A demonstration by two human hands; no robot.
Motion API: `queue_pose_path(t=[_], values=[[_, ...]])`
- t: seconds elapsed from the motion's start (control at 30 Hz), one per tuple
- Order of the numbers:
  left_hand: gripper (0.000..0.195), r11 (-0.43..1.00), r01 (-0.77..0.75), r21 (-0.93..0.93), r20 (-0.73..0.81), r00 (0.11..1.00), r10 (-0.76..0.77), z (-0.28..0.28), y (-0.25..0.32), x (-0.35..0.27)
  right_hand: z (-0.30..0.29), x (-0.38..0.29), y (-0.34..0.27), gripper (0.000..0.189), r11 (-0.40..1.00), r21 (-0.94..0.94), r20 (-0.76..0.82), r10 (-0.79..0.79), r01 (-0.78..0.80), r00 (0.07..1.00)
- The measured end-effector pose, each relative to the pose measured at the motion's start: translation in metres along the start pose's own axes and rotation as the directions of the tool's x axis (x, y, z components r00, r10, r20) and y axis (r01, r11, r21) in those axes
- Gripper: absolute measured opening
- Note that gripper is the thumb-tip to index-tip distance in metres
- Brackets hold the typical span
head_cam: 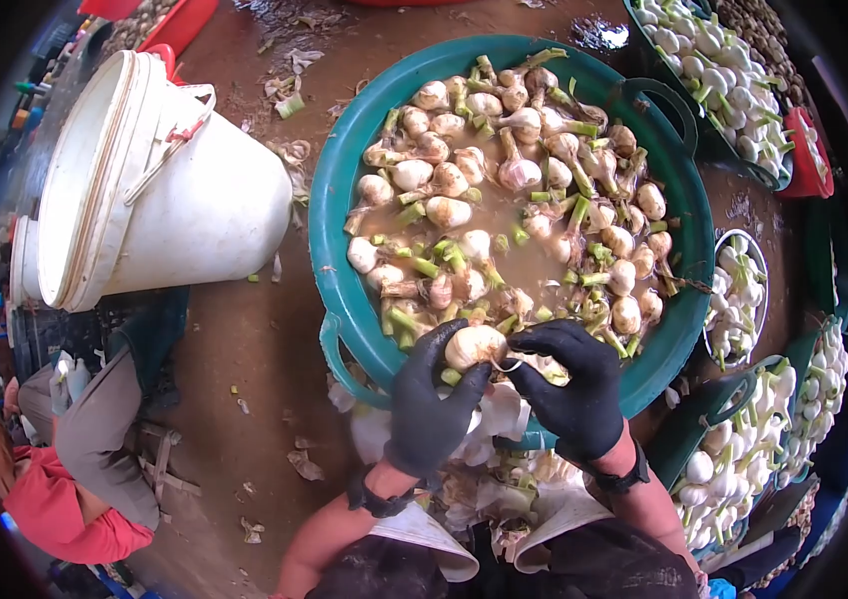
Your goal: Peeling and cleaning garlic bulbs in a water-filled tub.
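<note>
My left hand [435,400], in a black glove, holds a garlic bulb [475,346] between thumb and fingers over the near rim of a green tub [341,187]. Close by its right end is my right hand [570,385], also black-gloved, with thumb and forefinger curved towards the bulb. A thin pale strip [506,366] curls from the bulb to the right thumb; whether the fingers pinch it cannot be made out. Muddy water [484,217] in the tub carries many unpeeled garlic bulbs [448,213] and cut green stem pieces. Loose garlic skins [502,412] lie beneath my hands.
A white bucket [199,195] lies tipped at the left. Below it sits a person in a red top [72,517]. On the right stand a white-rimmed container [737,299] and green tubs of pale garlic [731,449]. Skin scraps [305,464] litter the wet brown floor [244,359].
</note>
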State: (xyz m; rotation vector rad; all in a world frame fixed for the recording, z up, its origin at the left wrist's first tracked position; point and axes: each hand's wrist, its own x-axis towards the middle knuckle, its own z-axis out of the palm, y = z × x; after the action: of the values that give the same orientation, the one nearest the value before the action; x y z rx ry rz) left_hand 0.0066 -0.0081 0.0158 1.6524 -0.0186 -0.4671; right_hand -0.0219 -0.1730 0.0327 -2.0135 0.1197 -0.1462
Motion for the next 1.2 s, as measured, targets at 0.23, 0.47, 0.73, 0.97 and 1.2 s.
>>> queue_pose_path(t=[0.23, 0.47, 0.73, 0.97, 1.2], values=[[0.044, 0.965, -0.133, 0.224, -0.020, 0.990, 0.141, 0.004, -0.009, -0.005, 0.005, 0.000, -0.003, 0.017, 0.942, -0.265, 0.045, -0.200, 0.205, 0.979], [0.045, 0.973, -0.128, 0.192, 0.078, 0.990, 0.115, -0.005, -0.011, -0.004, 0.007, -0.003, 0.010, 0.022, 0.962, -0.230, 0.083, -0.134, 0.150, 0.988], [0.041, 0.970, 0.081, -0.229, 0.210, 0.977, -0.032, -0.014, -0.004, -0.005, -0.003, -0.014, 0.074, 0.015, 0.952, -0.292, -0.091, 0.069, -0.093, 0.993], [0.039, 0.944, 0.135, -0.300, 0.061, 0.991, -0.122, -0.008, -0.003, -0.004, -0.004, -0.005, 0.019, 0.014, 0.988, -0.008, -0.013, 0.155, -0.155, 0.988], [0.035, 0.989, -0.036, -0.141, -0.131, 0.991, 0.017, 0.010, -0.008, -0.007, 0.009, -0.006, -0.003, 0.014, 0.993, 0.022, 0.004, 0.115, -0.116, 0.993]])
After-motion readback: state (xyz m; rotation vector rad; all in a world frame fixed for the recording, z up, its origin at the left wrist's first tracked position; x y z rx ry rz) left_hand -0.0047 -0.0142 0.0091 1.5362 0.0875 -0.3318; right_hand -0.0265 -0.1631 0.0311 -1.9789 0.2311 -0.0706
